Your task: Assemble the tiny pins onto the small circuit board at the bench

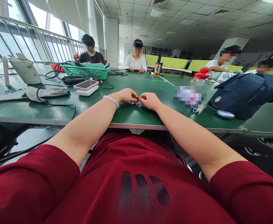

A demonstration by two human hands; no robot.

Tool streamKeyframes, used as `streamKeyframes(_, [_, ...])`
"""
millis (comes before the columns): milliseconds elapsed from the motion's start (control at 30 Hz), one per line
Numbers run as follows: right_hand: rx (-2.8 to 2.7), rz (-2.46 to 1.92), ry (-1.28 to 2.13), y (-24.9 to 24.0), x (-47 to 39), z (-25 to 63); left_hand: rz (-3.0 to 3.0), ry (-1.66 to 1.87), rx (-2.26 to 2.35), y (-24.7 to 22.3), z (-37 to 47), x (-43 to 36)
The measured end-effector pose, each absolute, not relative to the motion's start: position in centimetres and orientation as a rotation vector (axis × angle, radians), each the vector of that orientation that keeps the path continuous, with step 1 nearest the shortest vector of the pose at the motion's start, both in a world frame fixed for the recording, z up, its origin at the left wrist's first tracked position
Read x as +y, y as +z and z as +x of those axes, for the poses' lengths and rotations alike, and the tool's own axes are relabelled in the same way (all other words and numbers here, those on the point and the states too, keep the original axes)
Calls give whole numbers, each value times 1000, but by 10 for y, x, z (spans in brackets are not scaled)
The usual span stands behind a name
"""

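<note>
My left hand (pixel 127 95) and my right hand (pixel 149 100) meet close above the green table (pixel 141 118), fingertips pinched together. Between them is a small dark piece (pixel 137 97), too small to name; both hands appear to grip it. Just under the fingers lie several small pale and dark bits (pixel 134 103) on the tabletop, partly hidden by my left hand. A white band circles my left wrist.
To the left are a phone (pixel 86 84) on a white case, gloves (pixel 33 93), cables and a green basket (pixel 87 72). On the right stand a navy bag (pixel 248 93) and a silvery oval object (pixel 225 114). Several people sit around the table.
</note>
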State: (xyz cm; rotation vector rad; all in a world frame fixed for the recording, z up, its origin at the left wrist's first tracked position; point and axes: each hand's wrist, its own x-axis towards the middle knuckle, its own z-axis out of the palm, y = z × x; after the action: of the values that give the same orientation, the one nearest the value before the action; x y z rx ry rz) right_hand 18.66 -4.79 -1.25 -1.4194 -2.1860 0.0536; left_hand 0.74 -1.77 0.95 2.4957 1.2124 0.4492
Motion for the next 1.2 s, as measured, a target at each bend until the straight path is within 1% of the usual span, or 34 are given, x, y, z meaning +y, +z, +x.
streamKeyframes(1200, [-2198,-1417,58,-13,-48,187,2491,431,1255,13,9,-25])
